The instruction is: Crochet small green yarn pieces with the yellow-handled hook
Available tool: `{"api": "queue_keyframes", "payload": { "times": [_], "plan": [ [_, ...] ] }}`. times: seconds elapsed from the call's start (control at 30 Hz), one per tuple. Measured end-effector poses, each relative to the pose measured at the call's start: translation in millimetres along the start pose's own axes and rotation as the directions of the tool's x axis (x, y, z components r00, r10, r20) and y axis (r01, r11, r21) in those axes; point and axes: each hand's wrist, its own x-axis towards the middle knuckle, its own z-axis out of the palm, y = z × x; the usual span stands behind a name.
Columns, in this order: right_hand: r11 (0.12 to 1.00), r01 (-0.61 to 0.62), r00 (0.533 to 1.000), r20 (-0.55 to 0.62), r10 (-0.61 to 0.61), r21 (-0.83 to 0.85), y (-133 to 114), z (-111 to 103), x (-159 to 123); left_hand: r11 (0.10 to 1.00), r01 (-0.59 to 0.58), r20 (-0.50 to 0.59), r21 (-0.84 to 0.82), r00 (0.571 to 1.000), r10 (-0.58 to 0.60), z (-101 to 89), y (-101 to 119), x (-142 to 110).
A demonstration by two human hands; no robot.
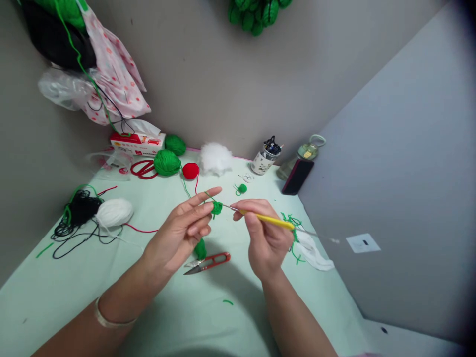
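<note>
– Can you read anything on the red-and-white box [150, 144] at the back left?
– You can see a line of red characters and other small print on its front, but all of it is too small and blurred for you to read

– What about the white cup [262, 163] at the back?
– You get dark printed marks there, and you cannot tell whether they are letters or a picture

– And the bottle [308, 150] beside it?
– You see a yellowish patch near its top, with no wording you can make out
</note>
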Motion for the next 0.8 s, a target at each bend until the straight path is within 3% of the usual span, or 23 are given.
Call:
{"api": "queue_keyframes", "payload": {
  "times": [0.1, 0.2, 0.37, 0.47, 0.57, 0.63, 0.7, 0.8],
  "plan": [
    [0.921, -0.255, 0.962, -0.014, 0.271, 0.293, -0.2, -0.5, 4.0, 0.997, -0.054, 0.026, 0.061, 0.998, 0.053, 2.6, -0.9, -1.8],
    [0.883, -0.326, 0.943, 0.046, 0.33, 0.337, 0.8, 2.1, 5.3, 0.982, -0.108, 0.057, 0.152, 0.993, 0.1, 6.2, -5.7, -5.0],
    [0.951, -0.244, 0.97, 0.067, 0.235, 0.191, 0.6, 6.6, -0.1, 0.957, -0.168, -0.005, 0.235, 0.985, 0.174, 6.8, -8.5, -6.4],
    [0.999, -0.025, 0.995, 0.097, 0.028, -0.032, 5.0, 8.1, -8.2, 0.98, -0.12, -0.009, 0.162, 0.992, 0.123, 4.9, -8.7, -4.7],
    [0.972, 0.168, 0.985, 0.08, -0.156, -0.167, 8.9, 8.0, -11.2, 0.999, 0.016, 0.025, 0.035, 1.0, -0.016, 2.2, -7.7, -1.7],
    [0.989, 0.092, 0.994, 0.069, -0.084, -0.114, 8.2, 5.9, -7.4, 0.996, 0.084, 0.023, -0.034, 0.996, -0.083, 0.1, -5.1, 0.1],
    [0.997, -0.082, 0.997, 0.01, 0.082, 0.005, 5.9, 2.3, -0.9, 0.993, 0.099, 0.004, -0.069, 0.995, -0.099, -1.6, -1.8, 1.0],
    [0.935, -0.282, 0.956, -0.026, 0.294, 0.217, 4.2, -3.5, 6.8, 0.997, 0.072, 0.005, -0.021, 0.997, -0.072, -2.5, 1.0, 0.3]
  ]
}}
